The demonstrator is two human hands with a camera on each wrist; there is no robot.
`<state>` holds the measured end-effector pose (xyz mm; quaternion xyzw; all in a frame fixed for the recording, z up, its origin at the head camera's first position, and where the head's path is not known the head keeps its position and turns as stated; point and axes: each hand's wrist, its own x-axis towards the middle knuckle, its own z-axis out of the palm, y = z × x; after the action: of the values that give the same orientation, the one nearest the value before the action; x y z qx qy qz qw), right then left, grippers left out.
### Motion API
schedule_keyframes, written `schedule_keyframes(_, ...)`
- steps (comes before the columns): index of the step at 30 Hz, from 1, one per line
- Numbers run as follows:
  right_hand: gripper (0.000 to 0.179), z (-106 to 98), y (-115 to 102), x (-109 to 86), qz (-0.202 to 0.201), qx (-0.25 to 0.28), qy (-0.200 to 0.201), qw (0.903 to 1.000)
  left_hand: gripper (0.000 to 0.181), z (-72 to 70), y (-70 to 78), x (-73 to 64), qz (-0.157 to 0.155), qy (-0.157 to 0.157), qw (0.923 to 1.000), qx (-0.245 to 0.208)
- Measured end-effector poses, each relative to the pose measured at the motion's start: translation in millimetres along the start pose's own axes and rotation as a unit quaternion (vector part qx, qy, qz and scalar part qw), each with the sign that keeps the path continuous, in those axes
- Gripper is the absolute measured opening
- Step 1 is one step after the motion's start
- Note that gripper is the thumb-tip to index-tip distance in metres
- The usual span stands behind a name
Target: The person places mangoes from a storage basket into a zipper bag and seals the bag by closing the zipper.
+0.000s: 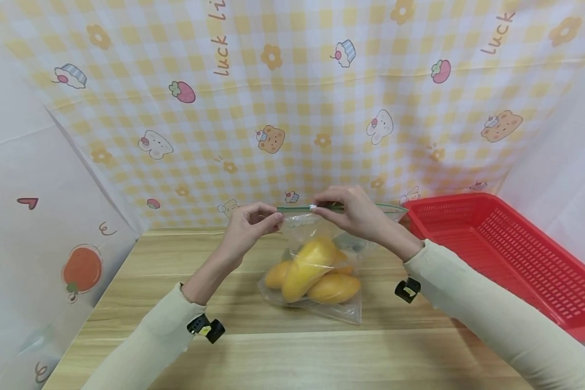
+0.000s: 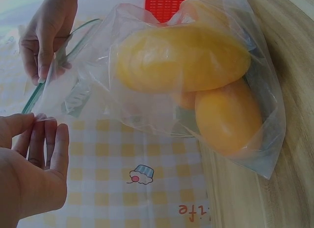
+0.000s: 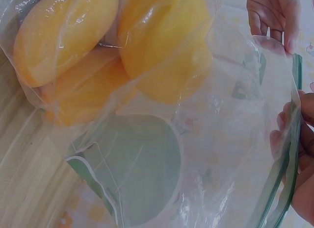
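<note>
A clear slider bag (image 1: 294, 225) with several yellow mangoes (image 1: 309, 265) inside hangs upright, its lower part at the tabletop. My left hand (image 1: 246, 230) pinches the bag's top left corner between thumb and fingers. At the green zip strip (image 1: 292, 209), my right hand (image 1: 353, 214) pinches the small white slider (image 1: 313, 207). Left of the slider the strip runs as one line; to the right its two edges stand apart, as the right wrist view also shows. A pale green printed patch (image 3: 147, 164) covers part of the bag.
A red perforated plastic basket (image 1: 492, 203) stands on the right, close by my right forearm. Beneath everything lies a wood-grain table (image 1: 175, 303). A yellow checked cloth (image 1: 273, 97) hangs behind it, with white cloth (image 1: 14, 141) at the left side.
</note>
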<state>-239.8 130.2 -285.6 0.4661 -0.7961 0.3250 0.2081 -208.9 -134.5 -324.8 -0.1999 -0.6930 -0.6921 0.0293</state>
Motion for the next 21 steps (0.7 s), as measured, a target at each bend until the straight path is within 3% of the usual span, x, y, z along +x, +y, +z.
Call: schedule_keyframes(21,0.01,-1.2,1.7,-3.0,0.014,-0.009,-0.004,0.9999,0.017,-2.1,-0.5,-1.3,0.0,0.0,1.0,-0.003)
